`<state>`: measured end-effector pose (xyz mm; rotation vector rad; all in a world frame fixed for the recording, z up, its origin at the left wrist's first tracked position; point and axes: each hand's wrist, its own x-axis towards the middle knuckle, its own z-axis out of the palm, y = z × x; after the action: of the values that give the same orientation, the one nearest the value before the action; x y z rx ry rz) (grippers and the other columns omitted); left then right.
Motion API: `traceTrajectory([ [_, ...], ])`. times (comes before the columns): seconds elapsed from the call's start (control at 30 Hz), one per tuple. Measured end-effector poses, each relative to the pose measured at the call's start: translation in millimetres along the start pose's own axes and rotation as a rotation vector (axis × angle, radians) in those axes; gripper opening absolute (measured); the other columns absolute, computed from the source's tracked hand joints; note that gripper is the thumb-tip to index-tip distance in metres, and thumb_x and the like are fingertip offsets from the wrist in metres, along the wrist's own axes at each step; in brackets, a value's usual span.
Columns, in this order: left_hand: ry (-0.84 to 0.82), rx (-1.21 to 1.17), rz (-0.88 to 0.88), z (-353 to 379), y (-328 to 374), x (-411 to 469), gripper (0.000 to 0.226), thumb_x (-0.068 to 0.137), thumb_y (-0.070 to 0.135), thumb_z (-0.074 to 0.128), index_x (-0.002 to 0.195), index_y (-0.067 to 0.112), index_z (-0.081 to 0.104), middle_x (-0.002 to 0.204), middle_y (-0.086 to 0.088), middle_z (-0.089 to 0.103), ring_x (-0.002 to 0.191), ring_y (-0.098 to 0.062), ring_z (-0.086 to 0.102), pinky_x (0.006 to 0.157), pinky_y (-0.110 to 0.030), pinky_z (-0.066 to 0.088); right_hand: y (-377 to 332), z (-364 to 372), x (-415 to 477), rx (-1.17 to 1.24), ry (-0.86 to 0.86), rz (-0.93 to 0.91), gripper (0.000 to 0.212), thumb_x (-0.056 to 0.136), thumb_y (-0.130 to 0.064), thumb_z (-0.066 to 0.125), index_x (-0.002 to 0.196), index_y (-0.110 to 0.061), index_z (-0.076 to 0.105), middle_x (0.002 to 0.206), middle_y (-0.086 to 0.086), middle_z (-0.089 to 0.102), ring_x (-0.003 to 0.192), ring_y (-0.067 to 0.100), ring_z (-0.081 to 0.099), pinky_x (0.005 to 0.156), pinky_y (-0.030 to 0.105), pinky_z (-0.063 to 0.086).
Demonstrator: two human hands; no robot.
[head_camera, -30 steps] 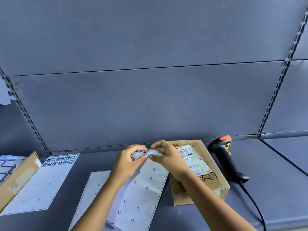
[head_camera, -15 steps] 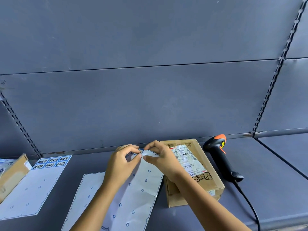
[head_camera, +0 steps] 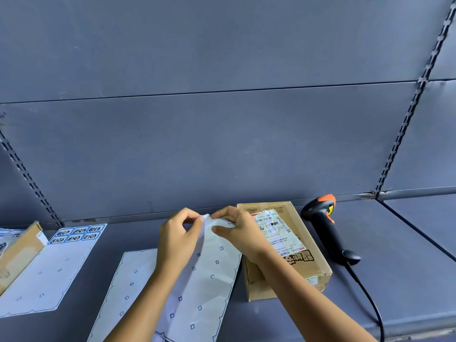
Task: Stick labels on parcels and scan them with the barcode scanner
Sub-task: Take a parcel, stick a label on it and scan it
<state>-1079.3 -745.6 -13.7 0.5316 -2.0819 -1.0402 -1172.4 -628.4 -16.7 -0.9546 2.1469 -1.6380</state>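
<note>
A grey-blue metal shelf (head_camera: 394, 255) with a plain back panel. Nearest, under both forearms, lies a white backing sheet (head_camera: 197, 292), apparently stripped of stickers. At its far end the left hand (head_camera: 177, 238) and right hand (head_camera: 239, 233) meet, each pinching a small pale label (head_camera: 207, 218) between thumb and fingertips; it is blurred and looks partly peeled. The parcel (head_camera: 296, 257), a brown carton, sits just right of the right hand, the nearer one, its long side running away from the viewer. Further right lies the barcode scanner (head_camera: 328, 228). Far left, a second sheet (head_camera: 49, 267) holds six stickers.
</note>
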Motion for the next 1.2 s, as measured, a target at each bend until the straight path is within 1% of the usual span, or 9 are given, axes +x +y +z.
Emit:
traceTrajectory([
  [0.27,0.134,-0.136,-0.130,-9.2,-2.9,6.7,0.015,0.089,0.015,0.060,0.075,0.018,0.059,0.069,0.020,0.063,0.065,0.001,0.055,0.057,-0.018,0.039,1.3,1.1,-1.1,-0.237,-0.055,-0.055,0.021,0.085,-0.015,0.064,0.106,-0.021,0.067,0.109,-0.010,0.066,0.099,0.000,0.056,0.069,-0.004,0.035],
  [0.37,0.151,-0.136,-0.126,-11.7,-2.9,6.9,0.014,0.089,0.018,0.061,0.076,0.020,0.059,0.073,0.020,0.064,0.071,0.001,0.058,0.062,-0.022,0.041,2.3,6.6,0.0,-0.320,-0.077,-0.141,0.026,0.085,-0.016,0.065,0.110,-0.020,0.067,0.108,-0.006,0.061,0.097,0.007,0.053,0.079,0.001,0.035],
  [0.47,0.177,-0.015,0.015,-9.9,-3.3,1.7,0.016,0.087,0.022,0.065,0.073,0.022,0.057,0.074,0.015,0.063,0.076,-0.005,0.057,0.065,-0.025,0.042,2.7,11.7,1.4,-0.295,0.006,-0.177,0.017,0.085,-0.028,0.067,0.101,-0.029,0.070,0.107,-0.002,0.051,0.105,0.016,0.046,0.095,0.023,0.037],
  [0.53,0.206,0.214,0.217,-6.2,-7.5,-1.9,0.017,0.086,0.025,0.067,0.072,0.022,0.058,0.077,0.013,0.060,0.078,-0.011,0.054,0.069,-0.029,0.041,-2.3,6.7,0.8,-0.152,0.044,-0.101,0.009,0.087,-0.032,0.064,0.081,-0.027,0.069,0.089,-0.006,0.054,0.088,0.008,0.050,0.081,0.020,0.041],
  [0.6,0.243,0.422,0.400,0.1,-12.9,-4.3,0.015,0.087,0.029,0.062,0.074,0.021,0.062,0.081,0.011,0.061,0.077,-0.017,0.052,0.069,-0.032,0.039,-6.4,0.0,-1.2,-0.014,0.040,-0.025,0.023,0.088,-0.031,0.064,0.069,-0.019,0.066,0.066,-0.009,0.054,0.063,0.002,0.047,0.061,0.016,0.036],
  [0.67,0.273,0.517,0.501,6.0,-15.3,-6.4,0.019,0.087,0.031,0.057,0.074,0.019,0.063,0.080,0.008,0.061,0.076,-0.020,0.052,0.067,-0.033,0.037,-9.0,-1.4,-1.7,0.061,0.045,0.008,0.028,0.088,-0.029,0.065,0.063,-0.018,0.065,0.056,-0.011,0.053,0.053,0.000,0.043,0.054,0.013,0.033],
  [0.83,0.353,0.604,0.643,12.5,-13.0,-10.4,0.018,0.087,0.025,0.059,0.071,0.018,0.063,0.079,0.007,0.063,0.076,-0.020,0.050,0.066,-0.032,0.033,-8.5,-1.6,-0.2,0.152,0.063,0.075,0.024,0.087,-0.023,0.067,0.066,-0.011,0.064,0.058,-0.005,0.050,0.054,0.003,0.041,0.056,0.017,0.034],
  [0.93,0.386,0.624,0.678,12.9,-13.4,-11.9,0.015,0.084,0.021,0.066,0.070,0.018,0.063,0.079,0.008,0.063,0.076,-0.019,0.050,0.070,-0.032,0.031,-8.5,-0.4,-0.9,0.123,0.056,0.043,0.024,0.085,-0.018,0.068,0.062,-0.016,0.063,0.061,-0.005,0.056,0.059,0.003,0.048,0.058,0.014,0.037],
  [1.2,0.486,0.725,0.780,13.3,-16.9,-12.0,0.016,0.084,0.016,0.066,0.069,0.021,0.066,0.081,0.011,0.066,0.081,-0.018,0.053,0.082,-0.039,0.035,-8.5,1.8,1.1,0.052,0.072,0.062,0.020,0.085,-0.021,0.068,0.069,-0.009,0.069,0.070,0.005,0.063,0.066,0.010,0.052,0.064,0.025,0.040],
])
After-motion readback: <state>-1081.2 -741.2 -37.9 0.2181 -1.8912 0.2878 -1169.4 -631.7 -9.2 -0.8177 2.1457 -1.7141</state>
